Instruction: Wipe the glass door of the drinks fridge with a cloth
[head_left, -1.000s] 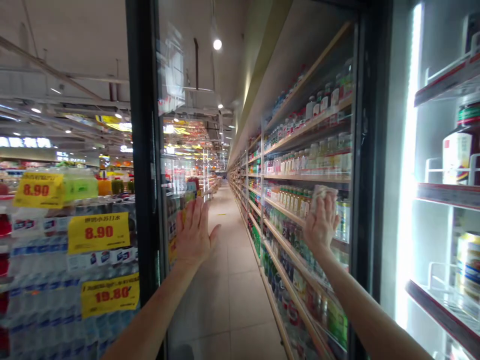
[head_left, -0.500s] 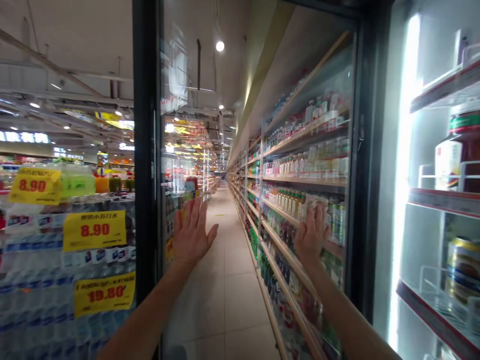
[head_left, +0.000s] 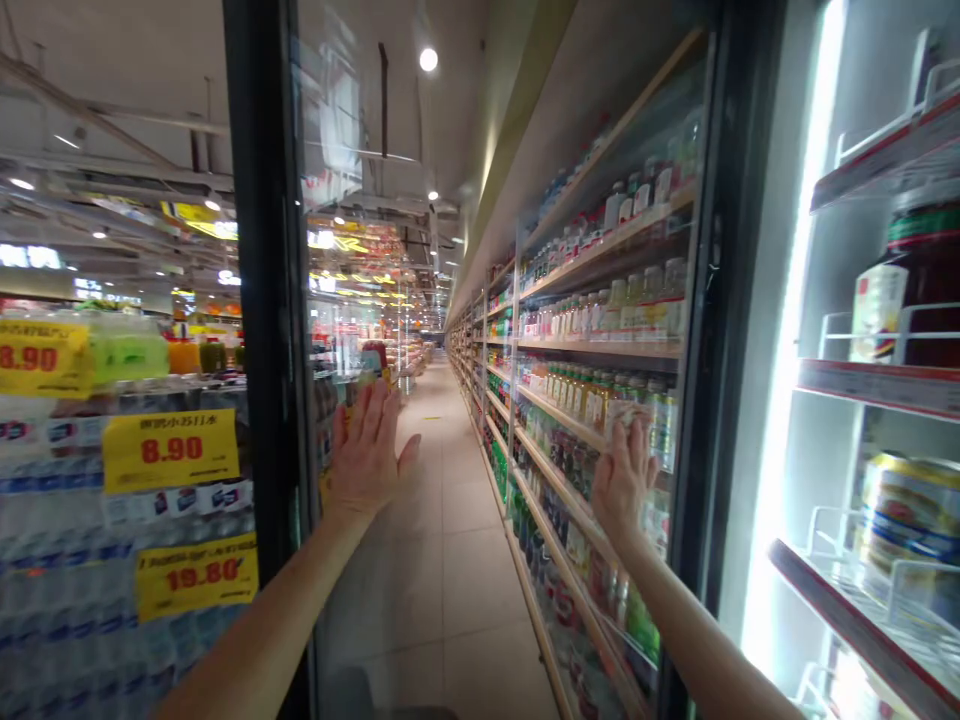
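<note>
Yellow rectangular price signs with red numerals [head_left: 171,450] beside tall black-framed glass door [head_left: 262,250]; left hand [head_left: 367,450] raised flat at pane, fingers slightly apart; right hand [head_left: 626,485], fingers extended, clamps crumpled whitish cloth [head_left: 628,412] against glass; far right, gold-and-blue metal can [head_left: 907,515] on lit cooler shelf [head_left: 874,385].

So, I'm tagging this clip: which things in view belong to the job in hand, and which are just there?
Job in hand: pale cloth, right hand, left hand, glass door.

Just there: yellow price signs, dark bottle, can, fridge shelves.
</note>
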